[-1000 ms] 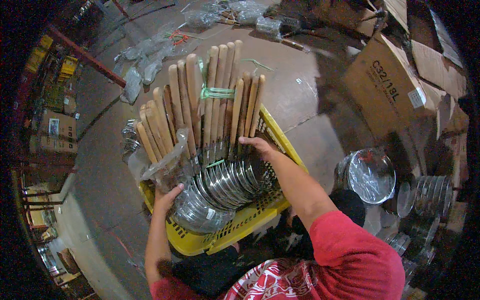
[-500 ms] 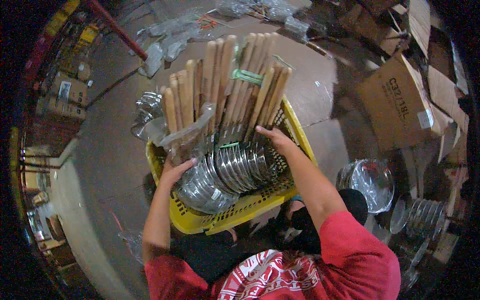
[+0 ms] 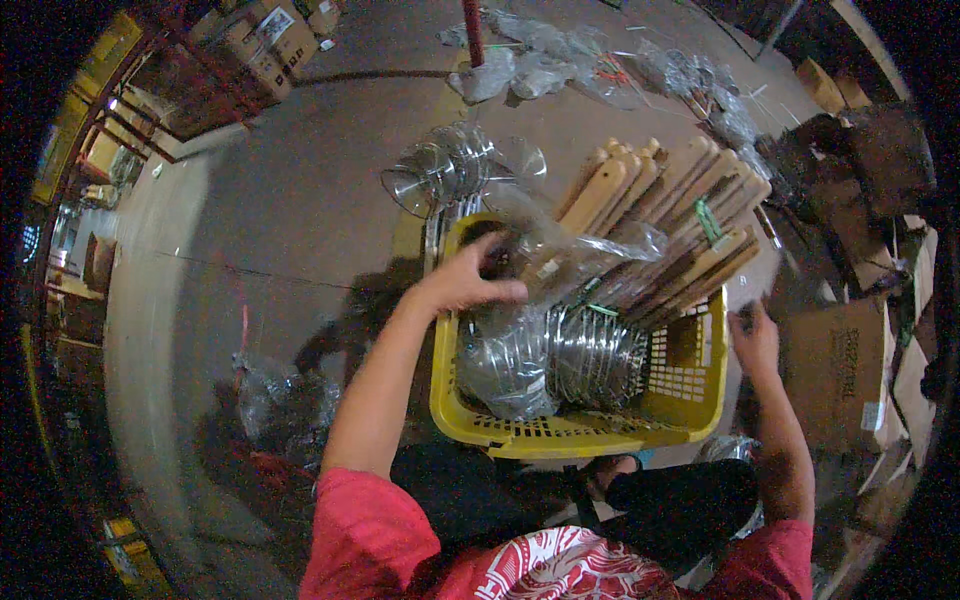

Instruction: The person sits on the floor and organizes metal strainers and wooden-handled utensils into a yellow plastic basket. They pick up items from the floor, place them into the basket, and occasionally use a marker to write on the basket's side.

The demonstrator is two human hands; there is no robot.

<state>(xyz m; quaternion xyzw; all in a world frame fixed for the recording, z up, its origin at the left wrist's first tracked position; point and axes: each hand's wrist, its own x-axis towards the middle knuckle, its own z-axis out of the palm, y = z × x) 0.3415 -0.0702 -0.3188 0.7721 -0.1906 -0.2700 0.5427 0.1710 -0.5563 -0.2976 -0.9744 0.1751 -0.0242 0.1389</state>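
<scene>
Both your hands have shifted since a moment ago: left one up onto the plastic wrap, right one off the basket's far edge to its right side.

Your left hand now lies with fingers curled on the clear plastic wrap at the back left of the yellow basket, seemingly grasping it, though the grip is partly hidden. Your right hand sits just outside the basket's right wall, blurred, so you cannot tell whether it is clenched or released. Inside the basket lie stacked metal strainers, their wooden handles fanning out over the far rim. More metal strainers lie on the floor beyond, and a cardboard box stands to your right.
</scene>
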